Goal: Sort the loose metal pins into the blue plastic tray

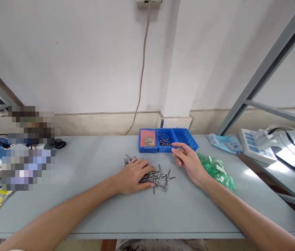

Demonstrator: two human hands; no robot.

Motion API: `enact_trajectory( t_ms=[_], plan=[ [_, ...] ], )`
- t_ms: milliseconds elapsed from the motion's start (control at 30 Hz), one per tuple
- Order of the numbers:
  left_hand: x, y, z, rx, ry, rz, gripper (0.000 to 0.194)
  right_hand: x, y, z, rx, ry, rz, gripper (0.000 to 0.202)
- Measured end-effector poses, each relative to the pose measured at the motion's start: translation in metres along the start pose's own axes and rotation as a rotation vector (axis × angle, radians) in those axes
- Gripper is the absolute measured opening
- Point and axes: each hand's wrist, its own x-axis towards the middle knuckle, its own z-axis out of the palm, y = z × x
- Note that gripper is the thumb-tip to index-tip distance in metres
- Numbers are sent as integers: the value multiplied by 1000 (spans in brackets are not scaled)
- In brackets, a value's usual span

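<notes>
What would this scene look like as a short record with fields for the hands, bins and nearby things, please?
left hand: palm down, fingers bent over the pile
right hand: near the bins' front, fingers curled; any grip unclear
pile: loose metal pins on the grey table
left bin: holds a pink card
middle bin: more metal pins
right bin: blue, like the others
right side: green plastic, power strip

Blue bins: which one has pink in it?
The left bin, with the pink sheet inside. The middle bin, showing metal pins, and the right bin show no pink.
</notes>
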Motion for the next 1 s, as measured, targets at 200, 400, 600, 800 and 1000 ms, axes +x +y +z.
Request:
enact_trajectory(
  t_ms=[200,400,600,800,1000],
  plan=[
    [0,1,-1,2,-6,-5,48,0,7,-1,-307,-97,-173,32],
    [0,1,-1,11,0,1,48,-12,7,3,-716,-442,-288,17],
    [0,0,2,-2,2,-11,46,-16,5,4,-854,-624,-379,21],
    [0,0,1,10,-12,-13,47,-14,7,4,-839,-632,-428,15],
    [1,0,0,9,-13,-11,47,-16,6,7,-785,-631,-466,18]
  ],
)
